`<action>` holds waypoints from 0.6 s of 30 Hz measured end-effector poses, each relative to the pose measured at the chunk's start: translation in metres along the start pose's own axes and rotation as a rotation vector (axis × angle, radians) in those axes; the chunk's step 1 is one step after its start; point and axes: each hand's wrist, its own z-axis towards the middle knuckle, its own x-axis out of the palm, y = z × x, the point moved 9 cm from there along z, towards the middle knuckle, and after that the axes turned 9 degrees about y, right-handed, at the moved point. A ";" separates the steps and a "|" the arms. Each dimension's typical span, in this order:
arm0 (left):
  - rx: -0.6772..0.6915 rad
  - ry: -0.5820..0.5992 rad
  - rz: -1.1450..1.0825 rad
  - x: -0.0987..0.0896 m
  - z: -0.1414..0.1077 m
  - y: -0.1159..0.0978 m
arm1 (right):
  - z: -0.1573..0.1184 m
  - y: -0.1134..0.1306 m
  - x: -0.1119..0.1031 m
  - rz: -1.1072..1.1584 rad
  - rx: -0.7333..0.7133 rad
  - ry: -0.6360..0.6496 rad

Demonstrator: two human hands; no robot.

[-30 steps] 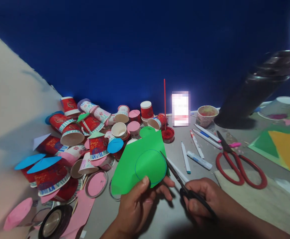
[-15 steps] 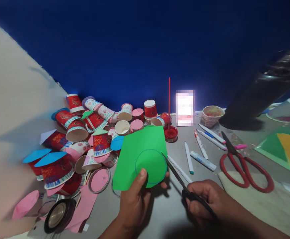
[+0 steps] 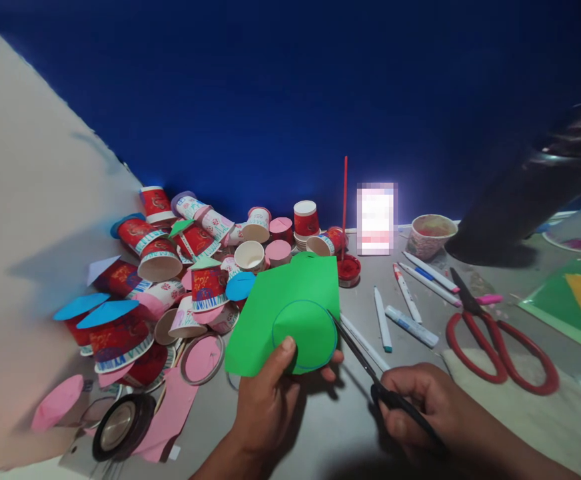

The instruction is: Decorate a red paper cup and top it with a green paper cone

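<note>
Up the green sheet (image 3: 263, 300) slides the left thumb since a second ago, and the background has drifted rightward in the head view as the camera turns. Now the left hand (image 3: 265, 407) grips that sheet, thumb on top and fingers beneath, probably to stiffen it while leaving the drawn blue circle (image 3: 315, 333) largely exposed. Over to the right hand (image 3: 420, 400), closed round the handles of the black scissors (image 3: 360, 351), their slim blades angled toward the left hand and meeting the sheet by the circle's edge, seemingly for a clear line on the outline (whether they bite paper, I cannot tell). Beyond the right hand lie loose markers (image 3: 382, 320), presumably within easy reach; to its right, red-handled scissors (image 3: 472, 307) rest partly on a cloth (image 3: 520, 420). Decorated cups (image 3: 209, 288) crowd beyond and left of the left hand, perhaps heaped there to leave working room.
</note>
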 end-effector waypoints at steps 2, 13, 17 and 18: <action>0.018 0.002 0.003 0.000 0.000 -0.002 | 0.001 -0.002 -0.001 -0.016 0.004 0.000; -0.010 0.100 0.081 0.008 0.001 -0.002 | 0.001 0.003 0.006 -0.040 0.030 0.039; -0.023 0.090 0.052 0.005 0.000 0.001 | 0.002 0.001 0.004 -0.029 0.015 0.029; -0.039 0.084 0.044 0.004 0.000 0.003 | 0.002 0.000 0.003 -0.031 0.016 0.029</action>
